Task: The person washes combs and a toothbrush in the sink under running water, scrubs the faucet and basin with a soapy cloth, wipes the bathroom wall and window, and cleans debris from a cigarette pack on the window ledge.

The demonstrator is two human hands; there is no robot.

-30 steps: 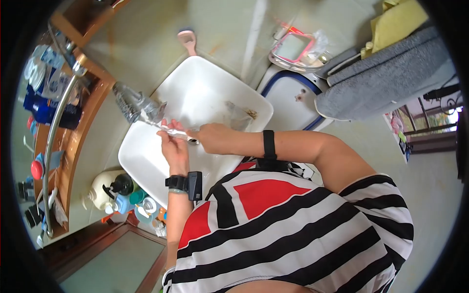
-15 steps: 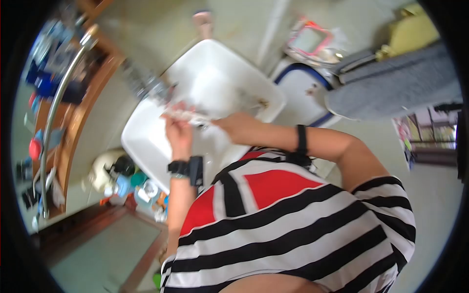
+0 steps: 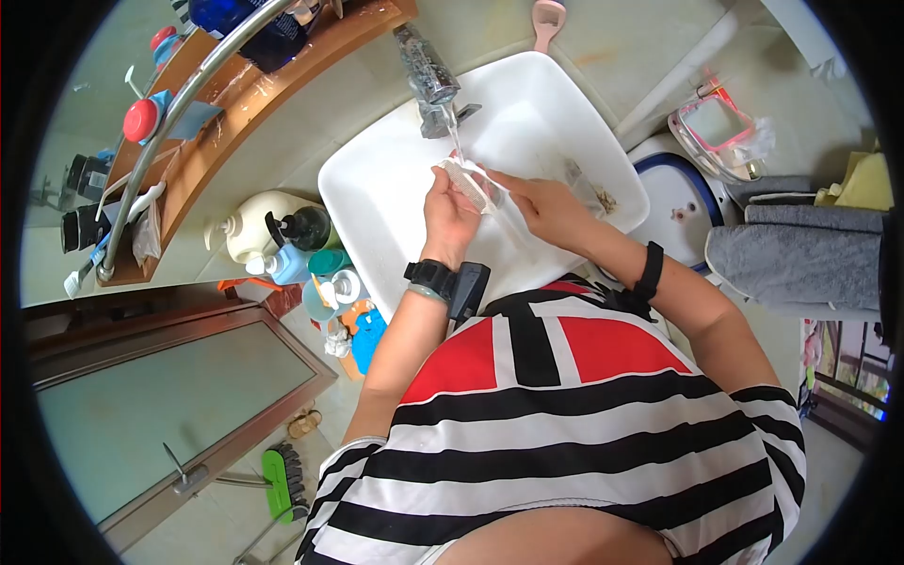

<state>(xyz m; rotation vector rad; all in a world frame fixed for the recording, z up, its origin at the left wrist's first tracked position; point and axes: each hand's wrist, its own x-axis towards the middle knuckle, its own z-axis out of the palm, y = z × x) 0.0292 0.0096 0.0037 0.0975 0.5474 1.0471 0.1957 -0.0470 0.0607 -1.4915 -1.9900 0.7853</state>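
Note:
Over the white sink (image 3: 377, 188), both my hands are close together below the tap (image 3: 431, 80), with water running down from it. My left hand (image 3: 450, 215) is closed around a pale, flat, elongated piece (image 3: 470, 186) whose kind I cannot make out. The fingers of my right hand (image 3: 551, 209) pinch a thin white stick (image 3: 482, 171), possibly a toothbrush, whose far end meets the pale piece in the stream. Some brownish debris (image 3: 605, 200) lies at the sink's right side.
Pump bottles (image 3: 259, 226) and other containers stand left of the sink. A wooden shelf (image 3: 273, 80) with a metal rail runs at upper left. Right of the sink are a blue-rimmed white basin (image 3: 673, 202) and grey towels (image 3: 800, 259). A pink brush (image 3: 546, 24) hangs behind.
The camera view has turned, so the sink and both hands now appear further right. The picture is sharper and the water stream shows. Both hands keep hold of their things.

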